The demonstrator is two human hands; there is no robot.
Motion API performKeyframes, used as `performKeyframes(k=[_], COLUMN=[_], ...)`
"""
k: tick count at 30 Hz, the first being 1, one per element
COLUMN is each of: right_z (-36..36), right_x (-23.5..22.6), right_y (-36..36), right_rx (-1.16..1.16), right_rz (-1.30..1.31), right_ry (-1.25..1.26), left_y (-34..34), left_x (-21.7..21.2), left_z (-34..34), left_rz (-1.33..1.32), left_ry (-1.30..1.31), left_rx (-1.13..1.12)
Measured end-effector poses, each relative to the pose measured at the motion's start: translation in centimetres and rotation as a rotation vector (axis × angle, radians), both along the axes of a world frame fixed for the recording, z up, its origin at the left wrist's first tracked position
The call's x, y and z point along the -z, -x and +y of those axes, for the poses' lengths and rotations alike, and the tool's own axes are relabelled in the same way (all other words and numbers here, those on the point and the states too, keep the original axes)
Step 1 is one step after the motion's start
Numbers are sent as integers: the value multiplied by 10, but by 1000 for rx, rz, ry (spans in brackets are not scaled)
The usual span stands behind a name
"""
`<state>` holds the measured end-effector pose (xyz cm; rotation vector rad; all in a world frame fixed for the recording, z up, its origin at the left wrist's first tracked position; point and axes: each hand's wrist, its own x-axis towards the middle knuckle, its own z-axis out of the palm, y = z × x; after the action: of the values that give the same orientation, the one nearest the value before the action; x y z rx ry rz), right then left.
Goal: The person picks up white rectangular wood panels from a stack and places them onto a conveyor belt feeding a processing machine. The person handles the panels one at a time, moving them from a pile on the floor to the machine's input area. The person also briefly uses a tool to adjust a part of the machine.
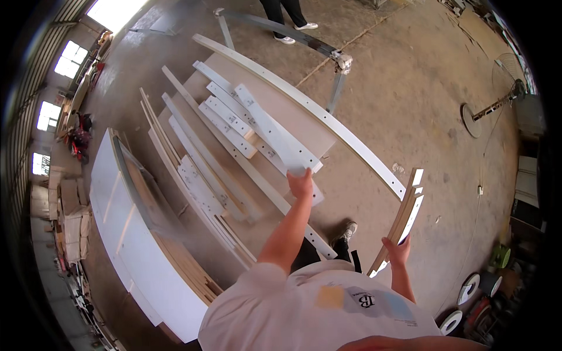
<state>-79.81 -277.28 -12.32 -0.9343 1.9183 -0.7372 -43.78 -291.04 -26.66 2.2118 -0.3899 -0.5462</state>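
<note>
My left hand (300, 182) reaches forward and grips the near end of a white drilled slat (275, 131) that lies on top of other white slats on a brown work board (304, 131). My right hand (398, 251) is at my side and holds a bundle of narrow wooden strips (405, 216) with white faces, tilted up and away from me. Several more white slats (202, 187) lie spread over the left part of the board.
A long white plank (328, 117) runs along the board's right edge, over a metal trestle (336, 64). Stacked white panels (126, 234) stand to the left. Another person's legs (287, 23) are at the top. A floor fan (497, 102) and white rolls (468, 286) are on the right.
</note>
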Motion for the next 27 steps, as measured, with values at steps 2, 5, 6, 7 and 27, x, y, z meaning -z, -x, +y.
performKeyframes(k=[2,5,6,7,27], right_z=[10,24,28,31,22], right_x=[7,13,12,12,14], right_y=[9,18,21,23,23], right_rx=[20,79,83,84,-24], right_rz=[-8,-52,-41,-30,116], right_ry=[14,61,32,2,-159], left_y=[-3,-8,-14,-22,-46], left_x=[25,27,30,33,83], left_z=[-24,-55,-63,-70,-100], left_rz=[-63,21,30,38,129], left_ry=[-56,-2,-33,-65,-158], left_rx=[-81,-105,-114,-125,-296])
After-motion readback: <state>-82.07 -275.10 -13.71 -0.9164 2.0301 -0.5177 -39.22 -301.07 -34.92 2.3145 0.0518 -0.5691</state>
